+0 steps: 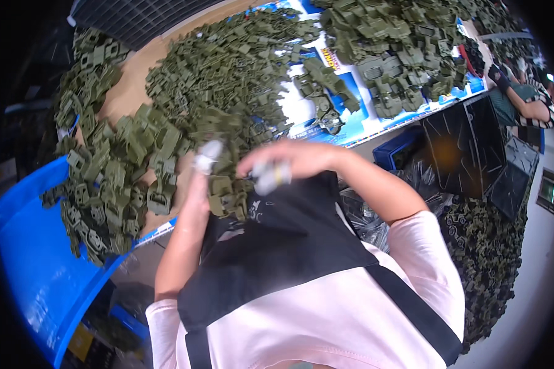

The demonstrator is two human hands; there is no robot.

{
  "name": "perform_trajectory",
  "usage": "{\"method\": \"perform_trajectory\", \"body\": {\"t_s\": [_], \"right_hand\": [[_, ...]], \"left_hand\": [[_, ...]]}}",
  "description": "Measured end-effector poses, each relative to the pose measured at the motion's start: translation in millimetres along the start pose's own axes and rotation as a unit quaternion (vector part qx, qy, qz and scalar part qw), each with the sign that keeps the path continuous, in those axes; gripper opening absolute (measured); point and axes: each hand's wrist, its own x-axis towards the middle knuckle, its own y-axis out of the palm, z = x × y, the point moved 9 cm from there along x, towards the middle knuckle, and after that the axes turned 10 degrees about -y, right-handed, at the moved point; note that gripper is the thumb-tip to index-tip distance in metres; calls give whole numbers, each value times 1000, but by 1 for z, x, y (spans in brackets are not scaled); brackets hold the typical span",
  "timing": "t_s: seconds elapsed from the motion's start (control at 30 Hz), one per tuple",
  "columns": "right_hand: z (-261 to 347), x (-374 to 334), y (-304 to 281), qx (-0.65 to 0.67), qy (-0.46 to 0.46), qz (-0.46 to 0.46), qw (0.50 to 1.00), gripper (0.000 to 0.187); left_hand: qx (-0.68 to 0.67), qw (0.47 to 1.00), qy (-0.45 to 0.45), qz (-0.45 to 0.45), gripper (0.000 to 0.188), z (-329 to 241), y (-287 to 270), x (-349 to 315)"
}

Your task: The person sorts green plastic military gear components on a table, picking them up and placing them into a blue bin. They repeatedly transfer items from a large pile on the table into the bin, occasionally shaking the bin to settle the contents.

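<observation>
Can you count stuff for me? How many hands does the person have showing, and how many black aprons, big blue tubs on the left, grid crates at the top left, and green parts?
Hands: 2, left hand and right hand
Black apron: 1
Big blue tub: 1
Grid crate: 1
Green parts: too many, piled up, to count
Total without green parts: 5

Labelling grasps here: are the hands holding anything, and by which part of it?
Can't tell. The left hand and right hand are motion-blurred beside green plastic parts; no clear grip or hold point shows.
</observation>
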Motion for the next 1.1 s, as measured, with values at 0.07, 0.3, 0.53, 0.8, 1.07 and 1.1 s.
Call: {"method": "perform_trajectory", "body": {"t_s": [0.07,0.3,0.53,0.8,1.07,1.1], "right_hand": [[-14,-47,-106,-274,75,-210,936,41],[-133,-206,-209,-483,282,-308,769,49],[-18,-102,-120,-184,91,-459,864,64],[17,12,14,-295,87,-235,922,75],[17,24,27,-313,105,-167,929,78],[19,25,31,-318,81,-167,930,77]], "left_hand": [[34,995,43,88,44,-24,16,-11],[94,981,108,130,62,-42,18,-2],[79,955,257,128,55,-51,32,-19],[82,919,383,37,68,-47,22,-31],[18,942,335,20,53,-45,4,-40],[49,934,355,8,57,-48,4,-41]]}}
